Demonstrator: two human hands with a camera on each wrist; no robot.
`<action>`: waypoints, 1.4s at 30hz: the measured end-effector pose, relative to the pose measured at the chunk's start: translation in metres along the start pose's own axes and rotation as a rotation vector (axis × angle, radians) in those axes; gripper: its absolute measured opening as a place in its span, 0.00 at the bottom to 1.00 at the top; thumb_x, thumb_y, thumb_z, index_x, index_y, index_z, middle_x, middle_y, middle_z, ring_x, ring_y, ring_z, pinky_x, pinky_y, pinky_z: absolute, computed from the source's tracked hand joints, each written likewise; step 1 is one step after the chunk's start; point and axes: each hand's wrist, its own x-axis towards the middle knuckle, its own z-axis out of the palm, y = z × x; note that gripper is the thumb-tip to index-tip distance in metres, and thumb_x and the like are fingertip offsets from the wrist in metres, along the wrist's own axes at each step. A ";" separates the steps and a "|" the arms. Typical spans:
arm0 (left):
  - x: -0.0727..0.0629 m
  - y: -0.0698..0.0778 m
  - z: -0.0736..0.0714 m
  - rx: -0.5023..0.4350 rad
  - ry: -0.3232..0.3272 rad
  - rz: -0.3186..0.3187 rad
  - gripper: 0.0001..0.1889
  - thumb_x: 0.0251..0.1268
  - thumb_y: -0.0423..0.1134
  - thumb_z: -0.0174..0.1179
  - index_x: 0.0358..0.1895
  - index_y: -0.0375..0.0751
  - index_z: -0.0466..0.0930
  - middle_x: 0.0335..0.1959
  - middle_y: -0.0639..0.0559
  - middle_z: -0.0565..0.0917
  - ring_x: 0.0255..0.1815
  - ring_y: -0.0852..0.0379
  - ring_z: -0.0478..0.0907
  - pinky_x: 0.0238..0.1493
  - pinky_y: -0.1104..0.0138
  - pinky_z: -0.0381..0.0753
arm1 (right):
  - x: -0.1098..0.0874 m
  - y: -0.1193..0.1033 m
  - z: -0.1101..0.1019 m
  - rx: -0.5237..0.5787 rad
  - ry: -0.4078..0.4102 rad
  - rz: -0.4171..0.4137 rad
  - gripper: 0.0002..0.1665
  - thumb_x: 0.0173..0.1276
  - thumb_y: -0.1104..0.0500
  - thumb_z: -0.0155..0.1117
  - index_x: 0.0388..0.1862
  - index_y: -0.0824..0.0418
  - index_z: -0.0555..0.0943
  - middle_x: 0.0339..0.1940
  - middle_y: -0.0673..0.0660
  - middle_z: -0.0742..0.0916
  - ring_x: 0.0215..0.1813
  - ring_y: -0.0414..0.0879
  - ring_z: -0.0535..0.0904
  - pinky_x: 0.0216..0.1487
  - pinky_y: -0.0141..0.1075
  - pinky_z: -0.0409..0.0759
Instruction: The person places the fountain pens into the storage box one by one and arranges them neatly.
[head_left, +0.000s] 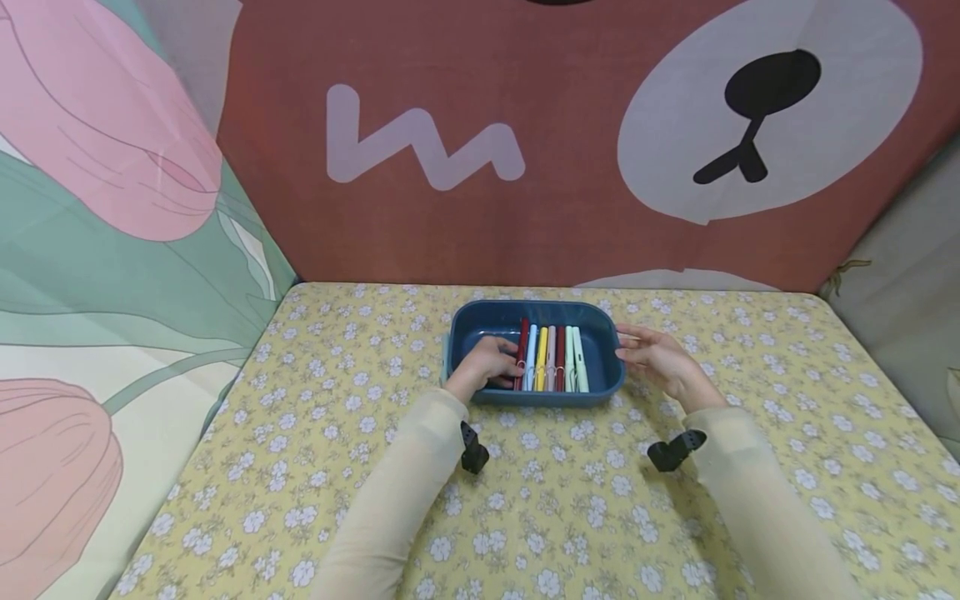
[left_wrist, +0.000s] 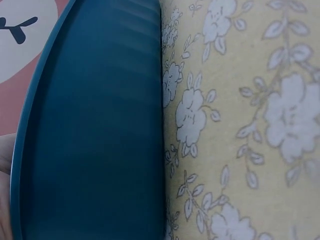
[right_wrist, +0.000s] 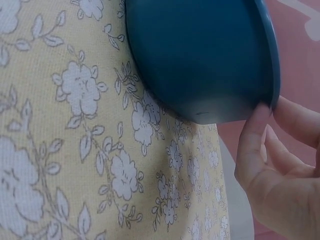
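A dark blue rectangular box [head_left: 540, 398] with rounded corners sits on the tabletop. Inside, several slim pens lie side by side: light blue [head_left: 531, 358], yellow [head_left: 541, 358], dark red [head_left: 559, 358] and pale green [head_left: 581, 367] among them. My left hand [head_left: 486, 365] reaches over the box's left part, its bent fingers at another dark red pen [head_left: 522, 340], the leftmost of the row; that pen's upper end sits a little farther back than the others. Thumb and a finger of my right hand [right_wrist: 285, 175] meet at the rim of the box's right end and hold it.
A yellow cloth with white flowers [head_left: 525, 533] covers the table. Behind it stands a reddish-brown backdrop [head_left: 420, 225] with a cartoon face. A pink-and-green tulip hanging [head_left: 150, 267] borders the left side, a grey one [head_left: 915, 292] the right. Black wrist cameras [head_left: 472, 450] sit on both sleeves.
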 end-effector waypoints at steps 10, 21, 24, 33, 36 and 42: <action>0.002 -0.002 -0.001 0.040 -0.029 0.005 0.25 0.61 0.24 0.59 0.64 0.34 0.71 0.56 0.35 0.78 0.46 0.43 0.84 0.40 0.64 0.88 | 0.000 0.002 -0.001 0.001 -0.022 -0.014 0.41 0.71 0.62 0.57 0.77 0.63 0.50 0.45 0.40 0.78 0.41 0.29 0.79 0.45 0.24 0.81; 0.000 -0.002 -0.001 0.038 -0.032 0.008 0.26 0.60 0.24 0.61 0.63 0.34 0.72 0.60 0.35 0.76 0.47 0.43 0.84 0.41 0.64 0.88 | 0.000 0.003 -0.003 -0.011 -0.028 -0.022 0.41 0.71 0.61 0.57 0.77 0.62 0.50 0.49 0.41 0.77 0.43 0.28 0.79 0.46 0.24 0.80; 0.000 -0.002 -0.001 0.037 -0.027 0.010 0.25 0.60 0.24 0.61 0.63 0.33 0.72 0.59 0.34 0.77 0.47 0.43 0.84 0.41 0.65 0.88 | 0.001 0.003 -0.004 -0.003 -0.029 -0.024 0.41 0.71 0.62 0.57 0.77 0.63 0.50 0.47 0.40 0.77 0.43 0.29 0.79 0.46 0.24 0.80; 0.001 -0.002 -0.002 0.025 -0.009 -0.001 0.22 0.62 0.26 0.61 0.61 0.34 0.74 0.52 0.36 0.80 0.43 0.45 0.85 0.36 0.67 0.88 | 0.001 0.004 -0.004 -0.001 -0.046 -0.029 0.41 0.72 0.61 0.56 0.78 0.63 0.49 0.48 0.41 0.77 0.42 0.29 0.79 0.46 0.24 0.80; 0.002 -0.002 -0.003 0.014 -0.004 -0.005 0.22 0.62 0.28 0.61 0.60 0.34 0.74 0.51 0.37 0.81 0.40 0.47 0.86 0.34 0.67 0.88 | 0.001 0.003 -0.003 -0.001 -0.039 -0.026 0.41 0.72 0.61 0.56 0.77 0.62 0.49 0.47 0.40 0.77 0.42 0.29 0.79 0.47 0.24 0.80; 0.002 -0.002 -0.002 0.017 0.013 -0.006 0.21 0.62 0.30 0.62 0.59 0.33 0.75 0.52 0.37 0.81 0.38 0.47 0.86 0.32 0.67 0.88 | 0.000 0.003 -0.003 0.015 -0.031 -0.020 0.41 0.72 0.61 0.56 0.77 0.62 0.50 0.43 0.39 0.78 0.42 0.29 0.80 0.47 0.24 0.81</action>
